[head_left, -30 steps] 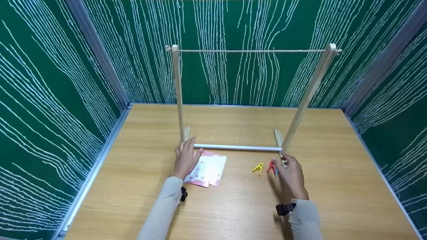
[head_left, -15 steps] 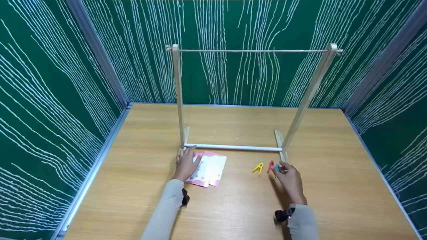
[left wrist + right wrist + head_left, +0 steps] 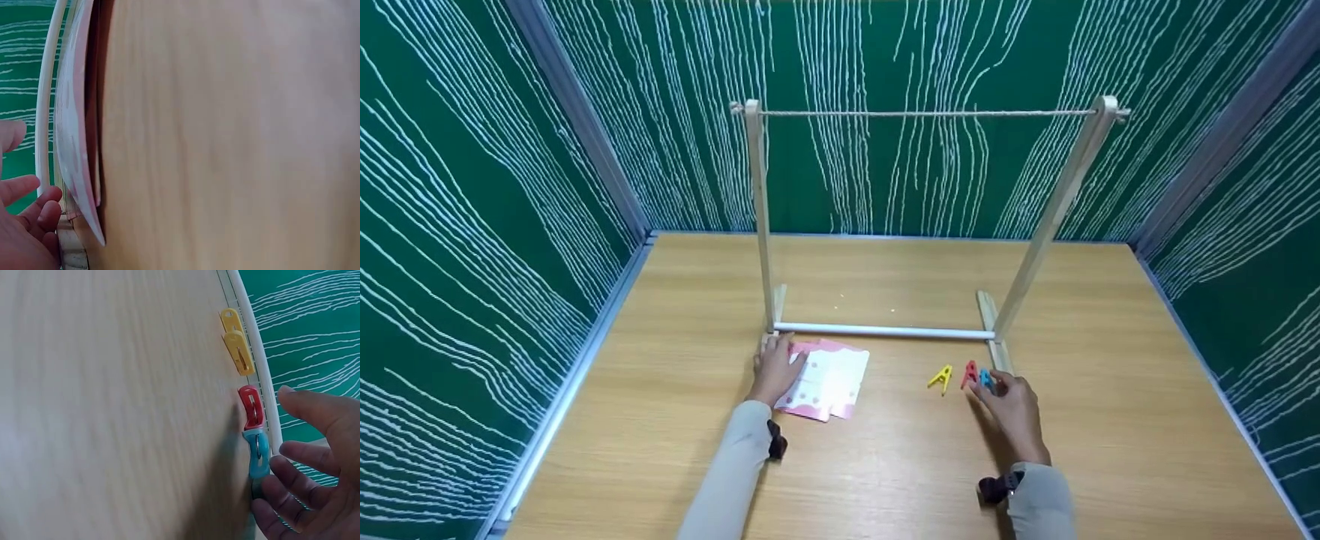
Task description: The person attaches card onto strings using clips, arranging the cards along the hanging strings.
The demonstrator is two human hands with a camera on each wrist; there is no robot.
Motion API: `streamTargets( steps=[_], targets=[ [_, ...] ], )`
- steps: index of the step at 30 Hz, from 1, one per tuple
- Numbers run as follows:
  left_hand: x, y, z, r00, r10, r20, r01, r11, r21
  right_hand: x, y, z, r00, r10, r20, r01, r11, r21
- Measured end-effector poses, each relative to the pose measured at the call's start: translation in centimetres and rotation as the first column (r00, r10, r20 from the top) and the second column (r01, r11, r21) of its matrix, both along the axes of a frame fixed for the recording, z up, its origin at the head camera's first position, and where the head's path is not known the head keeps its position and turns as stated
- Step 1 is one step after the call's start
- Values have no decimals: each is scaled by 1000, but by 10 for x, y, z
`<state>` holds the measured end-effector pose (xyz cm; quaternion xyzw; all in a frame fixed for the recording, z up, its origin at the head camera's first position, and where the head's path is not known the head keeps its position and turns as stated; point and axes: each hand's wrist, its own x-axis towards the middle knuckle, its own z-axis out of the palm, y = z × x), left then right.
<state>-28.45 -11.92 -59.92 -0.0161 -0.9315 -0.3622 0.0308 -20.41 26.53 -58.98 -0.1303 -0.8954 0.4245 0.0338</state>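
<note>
Left hand and right hand are both free, their fingers loosely bent around nothing. Compared with one second ago, each sits nearer the person: the left has drawn back from the white rod's end to the left edge of the cards, and the right has come down from the stand's right foot to the blue clothespin.

Green panels streaked with wavy white lines rise behind and beside the wood-grain table. On it stands a wooden stand, its right post leaning outward in the head view, with a cord stretched across the top and the white rod joining the feet.

Just in front of the rod's left part lie two overlapping pink-and-white cards, bowed in the left wrist view. Near the right foot, three plastic clothespins form a row: yellow clothespin, red clothespin, then blue clothespin, nearest the right fingers; whether fingers touch it, I cannot tell. Stand, cards and clothespins keep their places; the blue one shows more clearly now. Tiny pale specks dot the table beyond the rod.
</note>
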Motion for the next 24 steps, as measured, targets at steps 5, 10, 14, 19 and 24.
streamTargets(
  steps=[5,10,14,19,24],
  targets=[
    [-2,-1,0,999,19,37,-20,1000,12,0,-1,-2,999,-22,48,23,999,-25],
    [-5,-3,0,999,6,53,-7,1000,21,0,-1,-4,997,-39,63,41,999,-32],
    [-6,-5,2,998,-17,56,16,1000,18,1,-1,-7,999,-49,18,49,999,10],
    [-4,-6,3,997,-37,66,38,999,-6,1,-3,-10,997,-55,-46,58,997,46],
    [-3,-7,4,995,-59,75,60,998,-12,1,-4,-12,998,-63,-18,64,997,35]
  ],
)
